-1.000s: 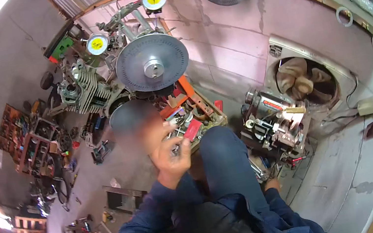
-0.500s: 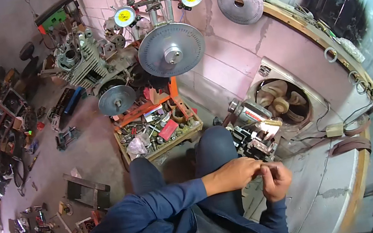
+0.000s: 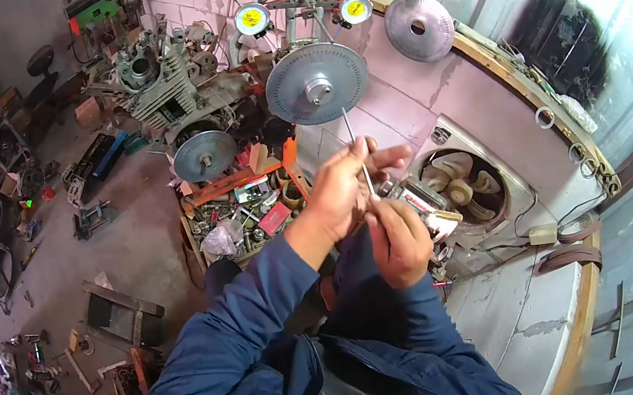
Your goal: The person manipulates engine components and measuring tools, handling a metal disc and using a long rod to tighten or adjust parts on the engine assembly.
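A thin, straight metal rod (image 3: 368,180) is held up in front of my chest, its upper end overlapping the lower rim of a large graduated disc (image 3: 289,92) in view. My left hand (image 3: 338,198) grips the rod partway along between thumb and fingers, with other fingers stretched out to the right. Lower down, my right hand (image 3: 402,241) pinches the rod's bottom end. The disc has a round metal hub and stands on an upright fixture. Two dial gauges with yellow centres, the left dial gauge (image 3: 252,19) and the right dial gauge (image 3: 356,10), sit above it.
A wooden tray (image 3: 194,248) of mixed small parts lies beyond my knees. Behind it stands a finned engine (image 3: 163,97) with a smaller disc (image 3: 205,156). A fan (image 3: 462,184) is set by the pink block wall, near a small machine. Tools and parts litter the floor at left.
Both hands have risen from above my right knee to in front of the tray and fan, left hand farther up. The rod now shows between them. The view has shifted slightly.
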`<state>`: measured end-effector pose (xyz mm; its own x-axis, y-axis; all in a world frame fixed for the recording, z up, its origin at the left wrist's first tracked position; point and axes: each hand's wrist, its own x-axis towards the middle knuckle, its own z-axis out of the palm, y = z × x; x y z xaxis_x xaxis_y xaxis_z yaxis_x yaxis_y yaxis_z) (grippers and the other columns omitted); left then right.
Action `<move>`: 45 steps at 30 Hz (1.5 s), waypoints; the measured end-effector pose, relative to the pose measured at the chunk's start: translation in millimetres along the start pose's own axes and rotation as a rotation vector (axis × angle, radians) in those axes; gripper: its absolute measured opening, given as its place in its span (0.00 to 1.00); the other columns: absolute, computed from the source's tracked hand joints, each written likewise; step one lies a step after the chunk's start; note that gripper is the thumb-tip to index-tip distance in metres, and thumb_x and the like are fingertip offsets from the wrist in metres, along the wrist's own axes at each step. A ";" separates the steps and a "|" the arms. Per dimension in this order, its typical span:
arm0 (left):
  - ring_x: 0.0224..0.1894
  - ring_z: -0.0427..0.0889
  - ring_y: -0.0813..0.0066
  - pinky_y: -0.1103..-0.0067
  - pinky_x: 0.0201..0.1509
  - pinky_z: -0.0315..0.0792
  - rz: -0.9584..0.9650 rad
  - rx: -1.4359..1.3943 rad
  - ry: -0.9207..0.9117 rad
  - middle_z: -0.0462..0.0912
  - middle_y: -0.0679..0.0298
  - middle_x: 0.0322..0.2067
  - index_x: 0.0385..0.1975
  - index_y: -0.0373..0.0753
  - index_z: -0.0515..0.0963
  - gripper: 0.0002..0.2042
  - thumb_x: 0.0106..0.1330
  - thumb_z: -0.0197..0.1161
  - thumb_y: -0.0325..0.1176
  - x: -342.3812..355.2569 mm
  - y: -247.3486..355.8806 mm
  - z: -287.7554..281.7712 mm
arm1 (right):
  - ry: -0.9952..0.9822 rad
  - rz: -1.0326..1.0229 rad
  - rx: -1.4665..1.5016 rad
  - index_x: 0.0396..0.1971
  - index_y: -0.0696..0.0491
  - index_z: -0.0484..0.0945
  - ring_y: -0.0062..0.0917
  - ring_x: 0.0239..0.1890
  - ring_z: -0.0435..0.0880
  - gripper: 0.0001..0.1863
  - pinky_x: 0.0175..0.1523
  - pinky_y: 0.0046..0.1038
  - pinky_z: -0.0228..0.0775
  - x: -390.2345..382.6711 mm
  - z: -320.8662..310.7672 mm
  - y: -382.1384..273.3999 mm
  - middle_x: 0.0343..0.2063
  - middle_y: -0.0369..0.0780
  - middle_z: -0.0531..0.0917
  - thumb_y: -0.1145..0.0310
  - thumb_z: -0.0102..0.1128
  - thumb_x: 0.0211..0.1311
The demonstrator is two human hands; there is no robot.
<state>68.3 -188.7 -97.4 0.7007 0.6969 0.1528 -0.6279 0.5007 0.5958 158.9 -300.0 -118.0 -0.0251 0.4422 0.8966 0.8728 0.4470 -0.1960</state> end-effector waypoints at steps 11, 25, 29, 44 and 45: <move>0.53 0.82 0.64 0.73 0.56 0.73 0.085 0.026 -0.079 0.84 0.50 0.54 0.43 0.45 0.75 0.12 0.82 0.48 0.43 31.4 20.3 -28.8 | 0.000 0.064 0.039 0.45 0.60 0.84 0.36 0.33 0.85 0.11 0.40 0.31 0.78 28.6 22.6 8.9 0.35 0.46 0.85 0.79 0.68 0.63; 0.49 0.83 0.64 0.65 0.58 0.77 -0.004 -0.269 -0.082 0.85 0.56 0.52 0.48 0.45 0.75 0.14 0.82 0.45 0.44 30.4 17.4 -51.6 | -0.136 -0.091 -0.270 0.41 0.55 0.83 0.36 0.33 0.81 0.13 0.35 0.35 0.73 41.4 25.3 -7.6 0.33 0.42 0.81 0.80 0.63 0.54; 0.48 0.84 0.66 0.68 0.54 0.78 0.020 -0.058 -0.092 0.86 0.55 0.48 0.48 0.41 0.75 0.16 0.81 0.47 0.47 26.7 25.0 -40.4 | -0.014 0.039 -0.173 0.42 0.57 0.83 0.33 0.31 0.81 0.09 0.34 0.31 0.73 36.6 33.6 -3.8 0.33 0.42 0.80 0.80 0.61 0.62; 0.41 0.80 0.82 0.79 0.49 0.75 0.673 1.169 0.327 0.87 0.68 0.40 0.50 0.33 0.80 0.14 0.69 0.69 0.32 72.7 114.3 -98.5 | 0.070 0.734 0.910 0.45 0.62 0.80 0.21 0.27 0.82 0.13 0.29 0.23 0.72 35.3 37.9 10.6 0.31 0.40 0.84 0.66 0.55 0.78; 0.41 0.80 0.82 0.79 0.49 0.75 0.677 1.180 0.322 0.87 0.68 0.40 0.50 0.33 0.80 0.14 0.69 0.69 0.32 73.7 115.6 -100.9 | 0.079 0.729 0.919 0.45 0.62 0.80 0.21 0.27 0.82 0.13 0.29 0.23 0.72 39.1 36.5 11.9 0.31 0.40 0.84 0.66 0.55 0.78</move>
<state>13.1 -27.6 -96.8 0.1707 0.7932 0.5845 -0.0436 -0.5866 0.8087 150.5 -249.0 -99.7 0.3934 0.7905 0.4694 -0.0120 0.5150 -0.8571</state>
